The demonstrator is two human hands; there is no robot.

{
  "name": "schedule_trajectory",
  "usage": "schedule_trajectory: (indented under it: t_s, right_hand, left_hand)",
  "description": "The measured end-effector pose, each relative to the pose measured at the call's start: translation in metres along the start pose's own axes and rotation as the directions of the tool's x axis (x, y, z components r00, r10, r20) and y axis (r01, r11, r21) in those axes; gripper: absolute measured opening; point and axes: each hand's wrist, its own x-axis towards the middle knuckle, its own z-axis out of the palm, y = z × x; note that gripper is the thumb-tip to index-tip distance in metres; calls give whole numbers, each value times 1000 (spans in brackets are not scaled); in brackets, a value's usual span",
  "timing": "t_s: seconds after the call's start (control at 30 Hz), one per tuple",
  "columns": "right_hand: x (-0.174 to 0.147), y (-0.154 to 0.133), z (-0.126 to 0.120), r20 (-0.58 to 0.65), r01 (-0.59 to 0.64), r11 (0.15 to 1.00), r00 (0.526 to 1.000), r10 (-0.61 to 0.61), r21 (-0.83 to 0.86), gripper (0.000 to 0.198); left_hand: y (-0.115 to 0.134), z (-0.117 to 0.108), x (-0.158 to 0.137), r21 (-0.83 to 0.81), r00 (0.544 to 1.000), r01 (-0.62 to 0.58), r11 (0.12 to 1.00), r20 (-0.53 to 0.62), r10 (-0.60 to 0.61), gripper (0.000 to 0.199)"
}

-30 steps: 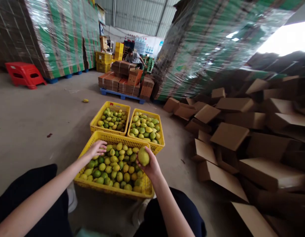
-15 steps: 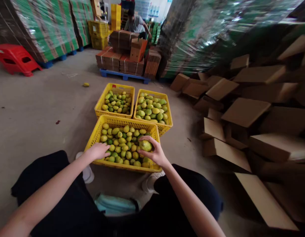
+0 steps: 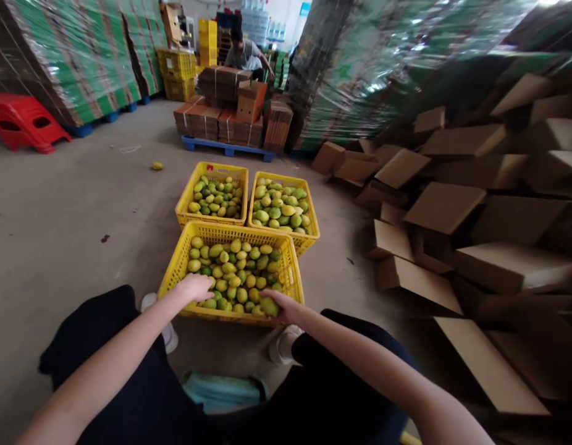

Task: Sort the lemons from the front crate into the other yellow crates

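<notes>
Slippage looks like the main risk: the right hand point(image 3: 286, 306) grips one lemon point(image 3: 269, 307) close to the near rim of the near crate point(image 3: 173, 269), and a loosened hold there could drop it over the rim onto the floor rather than among the heap point(image 3: 241, 279). Likely cause: rounded skin plus a grip that leaves its left side bare. Second risk is a knock; the hand is low at the crate's near right corner, so a careless sweep could bump the rim or bruise the fruit. Third, the left hand point(image 3: 196, 288) is close over the heap, and pressing hard could roll lemons around (minor, probably). For comparison, a stray lemon point(image 3: 157, 166) lies on the floor left of the far left crate point(image 3: 186, 218), well apart from both hands.

Position: the held lemon is at the left end of the right hand, against the fingers, which curl around its far and right sides, narrowed to its width. It shows at the heap's near right edge; can't tell if it touches fruit underneath. Left fingers point right, slightly bent, over the heap's left part; whether they pinch or touch anything, can't tell (tips blend in). Far right crate point(image 3: 303, 245) is just beyond the near one, apart from both hands.
</notes>
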Motion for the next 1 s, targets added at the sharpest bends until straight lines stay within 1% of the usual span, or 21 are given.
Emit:
schedule_trajectory:
  t_s: [0.03, 0.07, 0.1, 0.17, 0.23, 0.27, 0.3, 0.33, 0.37, 0.4, 0.43, 0.53, 0.6, 0.63, 0.73, 0.83, 0.9, 1.0]
  right_hand:
    - [-1, -17, -4, -23, 46, 999, 999, -45, 11, 12]
    - [-2, -40, -8, -47, 114, 993, 993, -112, 27, 12]
    - [-5, -68, -13, -78, 210, 976, 975, -206, 54, 13]
    - [-9, -128, -24, -157, 403, 911, 909, -386, 93, 19]
    - [-12, -178, -35, -236, 535, 840, 831, -504, 89, 29]
    - [-12, -194, -41, -279, 573, 816, 797, -535, 71, 32]
    - [-10, -203, -46, -317, 592, 804, 772, -551, 44, 34]
    - [-7, -205, -52, -347, 596, 803, 755, -556, 11, 34]
    - [-3, -199, -56, -368, 584, 811, 749, -551, -28, 32]
    - [2, -188, -60, -377, 559, 826, 752, -540, -68, 30]
    - [7, -172, -63, -373, 526, 843, 765, -526, -110, 27]
    - [20, -120, -69, -309, 403, 886, 833, -459, -229, 19]
    - [23, -97, -71, -255, 353, 884, 864, -434, -307, 15]
    - [23, -91, -70, -228, 347, 872, 870, -436, -345, 14]
    - [21, -87, -66, -149, 377, 806, 860, -488, -457, 12]
    - [20, -85, -62, -68, 379, 707, 854, -515, -596, 12]
    - [19, -80, -60, -20, 349, 614, 859, -511, -708, 9]
    - [18, -70, -58, 41, 308, 442, 855, -517, -842, 8]
  left_hand:
    - [2, -2, 1, -13, 1000, -12, 1000, 8, 12, 47]
    - [5, -5, 1, -29, 999, -30, 999, 21, 31, 45]
    - [7, -7, 1, -49, 998, -54, 997, 38, 56, 43]
    - [10, -11, 2, -87, 991, -104, 991, 79, 111, 45]
    - [11, -13, 2, -123, 983, -143, 982, 99, 155, 50]
    - [10, -13, 2, -143, 980, -162, 976, 90, 176, 52]
    - [8, -13, 3, -167, 978, -183, 969, 72, 198, 53]
    - [5, -13, 4, -193, 974, -206, 959, 49, 219, 54]
    - [2, -12, 6, -218, 971, -226, 949, 25, 237, 53]
    - [-2, -11, 7, -238, 969, -240, 941, 5, 248, 53]
    - [-4, -10, 9, -252, 968, -246, 936, -7, 252, 52]
    - [-8, -7, 11, -272, 965, -257, 927, -21, 261, 51]
    - [-7, -7, 12, -266, 961, -272, 925, -23, 276, 51]
    - [-6, -6, 13, -255, 960, -274, 927, -17, 279, 51]
    - [-4, -4, 16, -173, 972, -230, 958, 7, 235, 48]
    - [-4, 2, 22, -77, 992, -129, 989, 1, 130, 40]
    - [-5, 8, 25, -44, 998, -54, 998, 6, 55, 35]
    - [-6, 17, 27, -23, 999, 26, 999, 39, -25, 27]
